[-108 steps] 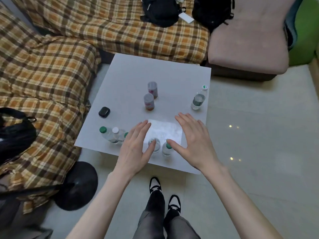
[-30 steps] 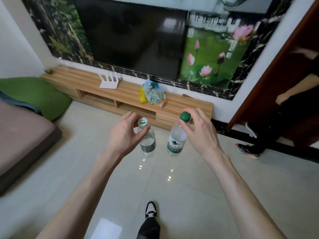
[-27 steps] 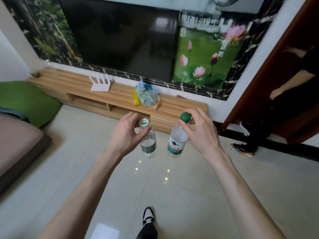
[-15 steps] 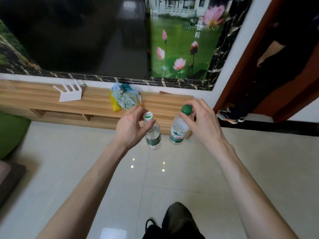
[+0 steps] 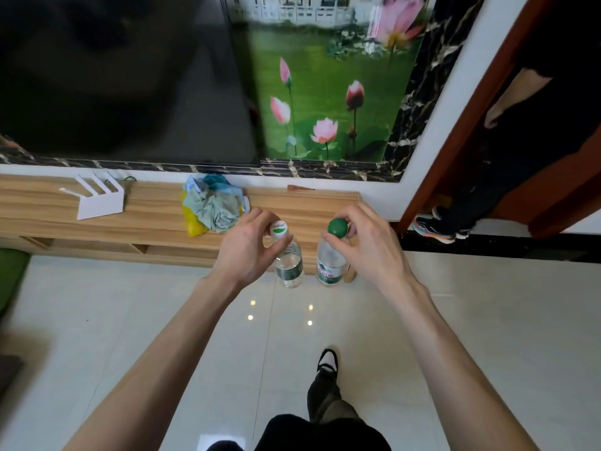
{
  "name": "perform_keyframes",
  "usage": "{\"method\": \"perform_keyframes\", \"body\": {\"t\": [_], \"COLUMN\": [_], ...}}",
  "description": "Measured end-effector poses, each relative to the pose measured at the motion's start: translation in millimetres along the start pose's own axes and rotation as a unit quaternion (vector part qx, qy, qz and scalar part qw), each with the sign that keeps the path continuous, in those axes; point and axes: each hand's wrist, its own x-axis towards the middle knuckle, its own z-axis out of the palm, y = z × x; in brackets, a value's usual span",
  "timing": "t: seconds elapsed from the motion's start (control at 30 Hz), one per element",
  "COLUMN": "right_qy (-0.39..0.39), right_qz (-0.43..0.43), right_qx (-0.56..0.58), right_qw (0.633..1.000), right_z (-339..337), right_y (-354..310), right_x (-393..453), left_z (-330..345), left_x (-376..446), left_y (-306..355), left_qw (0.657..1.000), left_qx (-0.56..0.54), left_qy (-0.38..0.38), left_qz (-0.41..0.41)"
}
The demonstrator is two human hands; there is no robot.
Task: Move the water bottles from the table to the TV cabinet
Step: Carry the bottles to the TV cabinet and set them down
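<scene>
Left hand [image 5: 248, 247] pinches white-capped bottle [image 5: 287, 258] by neck; right hand [image 5: 367, 245] pinches green-capped bottle [image 5: 330, 258]. Both hang upright before cabinet [image 5: 156, 216], 12 o'clock; rag pile [image 5: 211, 208] at 11 o'clock.

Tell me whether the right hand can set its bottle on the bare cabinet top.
Probably yes: the right hand holds the green-capped bottle just before the cabinet, with bare wood there, right of the cloth bundle.

Both forearms are bare to the lower frame edge; no sleeves, watch or rings are visible on the left hand [image 5: 247, 246] or the right hand [image 5: 370, 249]. The legs wear dark trousers [image 5: 325, 415]. One foot is visible in a black shoe [image 5: 327, 361] with white trim at the opening.
</scene>
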Motion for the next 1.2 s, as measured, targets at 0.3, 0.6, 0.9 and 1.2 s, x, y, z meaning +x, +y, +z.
{"method": "perform_keyframes", "body": {"t": [0.3, 0.6, 0.9, 1.2], "right_qy": [-0.061, -0.085, -0.121, -0.158], "right_qz": [-0.004, 0.011, 0.067, 0.103], "right_qx": [0.029, 0.004, -0.012, -0.056], "right_qw": [0.998, 0.996, 0.99, 0.98], "right_z": [21.1, 58.4, 103.9, 171.1], "right_y": [64.7, 95.0, 108.8, 135.4], "right_x": [104.0, 197.7, 291.9, 367.6], "left_z": [32.3, 50.3, 75.6, 125.8], "left_x": [98.8, 175.3, 263.8, 336.1], "left_y": [-24.4, -73.4, -151.4, -229.5], "left_qw": [0.999, 0.996, 0.991, 0.985], "left_qx": [0.018, 0.042, 0.021, -0.019], "left_qy": [-0.011, -0.019, -0.068, -0.105], "left_qz": [-0.044, -0.081, -0.117, -0.133]}}
